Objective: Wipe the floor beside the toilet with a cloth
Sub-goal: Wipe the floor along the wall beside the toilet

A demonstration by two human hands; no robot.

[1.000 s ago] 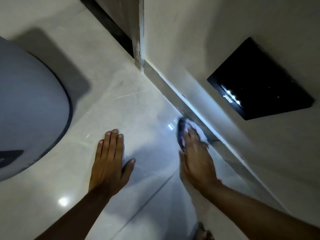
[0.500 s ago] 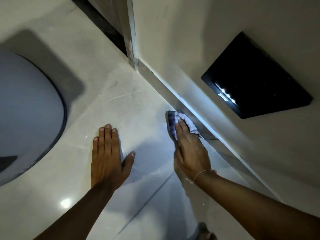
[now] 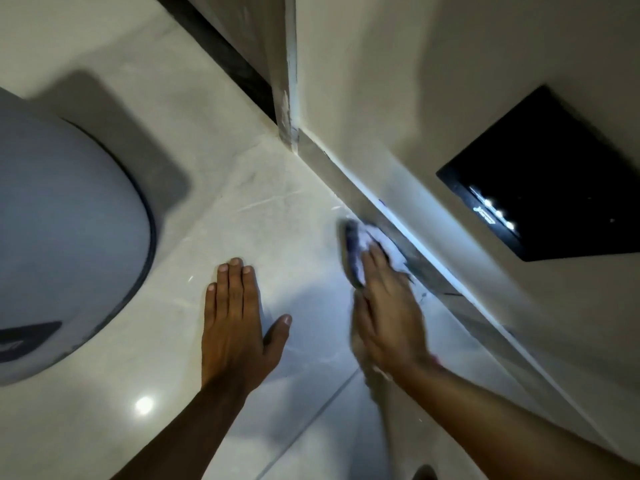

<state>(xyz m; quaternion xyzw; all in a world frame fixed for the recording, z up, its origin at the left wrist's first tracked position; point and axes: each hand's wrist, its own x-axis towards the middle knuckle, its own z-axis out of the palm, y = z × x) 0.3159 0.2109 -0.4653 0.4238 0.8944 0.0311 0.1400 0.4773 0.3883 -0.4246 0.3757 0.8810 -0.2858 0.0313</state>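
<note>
The white toilet (image 3: pixel 59 237) bulges in from the left edge, its base ringed by a dark seam. Glossy pale floor tiles (image 3: pixel 263 216) lie between it and the wall on the right. My right hand (image 3: pixel 388 317) presses a white and blue cloth (image 3: pixel 360 247) flat on the floor, right against the grey skirting (image 3: pixel 346 188). The hand and cloth are blurred. My left hand (image 3: pixel 235 323) lies flat on the tiles with its palm down and holds nothing, between the toilet and my right hand.
A black panel (image 3: pixel 540 174) with small lit dots is set in the beige wall on the right. A wall corner (image 3: pixel 289 109) juts out at the top middle, with a dark strip behind it. A grout line (image 3: pixel 311 410) runs across the near tiles.
My right hand has slid the cloth back and forth along the skirting: forward, then a little back. My left hand has stayed planted on the tiles.
</note>
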